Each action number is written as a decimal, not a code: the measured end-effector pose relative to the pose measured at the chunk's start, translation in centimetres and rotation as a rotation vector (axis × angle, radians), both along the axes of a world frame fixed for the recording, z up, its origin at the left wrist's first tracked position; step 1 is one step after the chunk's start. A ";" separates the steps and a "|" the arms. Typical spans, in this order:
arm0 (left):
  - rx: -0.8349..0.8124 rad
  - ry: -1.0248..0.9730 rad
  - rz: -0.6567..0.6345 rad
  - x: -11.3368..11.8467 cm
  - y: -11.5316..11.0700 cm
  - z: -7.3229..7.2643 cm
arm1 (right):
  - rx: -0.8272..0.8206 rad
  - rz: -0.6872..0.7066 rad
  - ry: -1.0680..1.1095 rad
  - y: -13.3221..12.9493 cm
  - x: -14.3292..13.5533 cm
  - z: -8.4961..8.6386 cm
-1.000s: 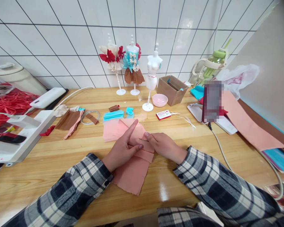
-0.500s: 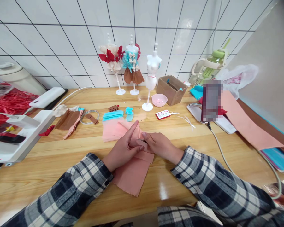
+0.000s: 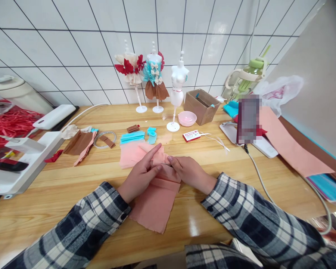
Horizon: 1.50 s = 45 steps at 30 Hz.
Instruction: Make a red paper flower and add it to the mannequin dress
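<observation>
A sheet of salmon-pink crepe paper [image 3: 156, 203] lies on the table between my hands, with a folded band across its upper part. My left hand [image 3: 142, 173] rests on its left edge, index finger stretched forward and thumb apart. My right hand [image 3: 184, 170] is closed at the paper's upper right, thumb against fingers, pinching a small thin dark tool whose shape is mostly hidden. Paler pink paper [image 3: 131, 154] lies just beyond my fingertips, partly crumpled. Folded blue paper strips [image 3: 132, 137] sit behind it.
Behind stand a bare white mannequin [image 3: 177, 98], two dressed ones, a pink bowl [image 3: 187, 118] and a cardboard box [image 3: 202, 108]. A phone [image 3: 248, 119] stands at right. A power strip [image 3: 30, 160] and brown paper [image 3: 78, 142] lie at left.
My left thumb has drawn back left from my right hand, showing more of the pink sheet and its folded band. My right hand has hardly moved. The view has shifted slightly.
</observation>
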<state>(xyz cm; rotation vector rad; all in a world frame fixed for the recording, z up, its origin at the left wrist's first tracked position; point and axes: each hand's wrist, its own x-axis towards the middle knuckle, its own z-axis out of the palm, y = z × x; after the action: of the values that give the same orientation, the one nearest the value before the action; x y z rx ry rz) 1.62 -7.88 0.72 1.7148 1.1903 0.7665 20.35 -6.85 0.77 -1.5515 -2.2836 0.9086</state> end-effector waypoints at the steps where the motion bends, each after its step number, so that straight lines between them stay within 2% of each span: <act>1: -0.045 -0.015 -0.012 0.0 0.1 0.0 | -0.005 -0.002 -0.003 0.0 0.1 0.0; 4: -0.127 -0.040 -0.058 -0.1 0.1 -0.1 | -0.002 0.002 0.006 -0.1 0.2 0.0; 13: -0.107 -0.039 -0.138 0.2 -0.2 -0.3 | 0.011 0.037 0.012 -0.2 0.1 -0.1; 20: -0.060 -0.021 -0.092 0.3 -0.3 -0.4 | 0.025 0.029 0.004 -0.2 0.0 -0.2; 25: 0.058 0.059 0.053 0.4 -0.3 0.3 | 0.049 0.025 -0.062 -0.1 0.1 -0.1; 29: 0.098 0.046 0.037 0.2 0.0 0.3 | 0.064 0.008 -0.071 -0.2 0.4 0.1; 35: 0.025 0.005 0.033 0.1 0.0 0.0 | 0.070 0.030 0.009 -0.3 0.4 -0.3; 45: -0.036 -0.036 0.025 0.2 0.0 -0.1 | 0.065 0.031 -0.025 0.0 0.4 -0.4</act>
<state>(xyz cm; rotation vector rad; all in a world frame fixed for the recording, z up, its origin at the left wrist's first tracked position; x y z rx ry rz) 1.80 -7.91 0.66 1.6529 1.1957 0.7829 20.77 -6.89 0.38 -1.5132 -2.3363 0.8182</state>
